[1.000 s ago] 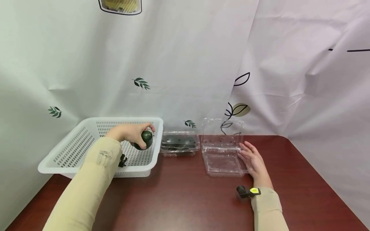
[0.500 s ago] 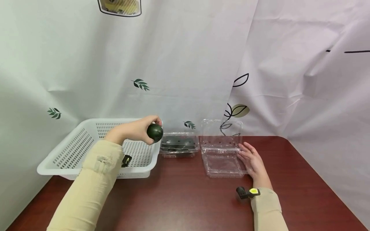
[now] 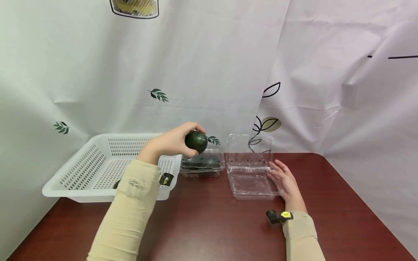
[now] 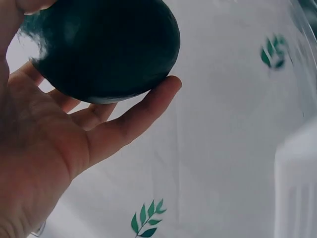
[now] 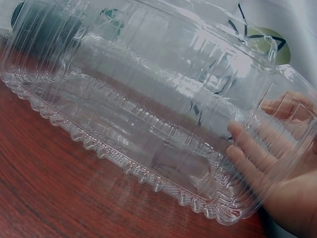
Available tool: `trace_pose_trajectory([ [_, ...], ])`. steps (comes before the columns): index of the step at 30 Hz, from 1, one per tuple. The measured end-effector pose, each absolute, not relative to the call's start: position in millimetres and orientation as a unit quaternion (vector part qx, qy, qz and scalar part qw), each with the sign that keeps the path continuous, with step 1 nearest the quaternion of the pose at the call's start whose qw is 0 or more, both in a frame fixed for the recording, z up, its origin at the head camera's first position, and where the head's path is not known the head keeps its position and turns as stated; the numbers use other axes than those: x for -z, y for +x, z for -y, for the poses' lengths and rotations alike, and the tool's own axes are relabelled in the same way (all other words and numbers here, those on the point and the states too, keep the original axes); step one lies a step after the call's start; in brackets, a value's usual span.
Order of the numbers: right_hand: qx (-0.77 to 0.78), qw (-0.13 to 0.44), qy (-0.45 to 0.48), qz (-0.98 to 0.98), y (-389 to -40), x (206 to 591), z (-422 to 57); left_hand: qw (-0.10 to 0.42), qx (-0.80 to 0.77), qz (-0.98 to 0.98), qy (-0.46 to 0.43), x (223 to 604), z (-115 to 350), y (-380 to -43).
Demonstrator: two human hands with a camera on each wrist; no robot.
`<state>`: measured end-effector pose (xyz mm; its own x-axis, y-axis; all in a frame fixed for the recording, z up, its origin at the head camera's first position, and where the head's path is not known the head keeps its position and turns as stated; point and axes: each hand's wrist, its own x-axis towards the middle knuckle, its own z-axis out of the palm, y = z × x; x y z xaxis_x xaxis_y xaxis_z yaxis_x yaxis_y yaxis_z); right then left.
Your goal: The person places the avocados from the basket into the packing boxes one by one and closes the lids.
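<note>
Head view: your left grip (image 3: 173, 141) clasps a dark green fruit (image 3: 197, 141) (raised); your right grip (image 3: 285, 180), uncurled, touches a clear lid-up container (image 3: 250, 184).

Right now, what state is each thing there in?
Dark green item: held in the air.
Left grip: curled round that item.
Right clear box: open, looks empty.
Right grip: fingers extended, at the open box's side.
Left clear box: closed over dark green contents.
White basket: upright, partly hidden.
</note>
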<state>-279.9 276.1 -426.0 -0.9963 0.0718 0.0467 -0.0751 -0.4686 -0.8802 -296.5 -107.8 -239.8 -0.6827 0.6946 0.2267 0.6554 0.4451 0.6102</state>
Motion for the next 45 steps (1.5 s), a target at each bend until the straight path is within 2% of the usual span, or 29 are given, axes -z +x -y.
trace_pose_trajectory([
  [14,-0.86,0.039,0.002,0.51,-279,426,-277,0.034,-0.418,-0.816,0.399,251,62,-295],
  [36,-0.863,0.039,0.006,0.504,-283,423,-277,0.029,-0.453,-0.785,0.421,261,36,-290],
  [45,-0.859,0.041,0.009,0.51,-282,424,-278,0.054,-0.481,-0.762,0.43,261,28,-289],
])
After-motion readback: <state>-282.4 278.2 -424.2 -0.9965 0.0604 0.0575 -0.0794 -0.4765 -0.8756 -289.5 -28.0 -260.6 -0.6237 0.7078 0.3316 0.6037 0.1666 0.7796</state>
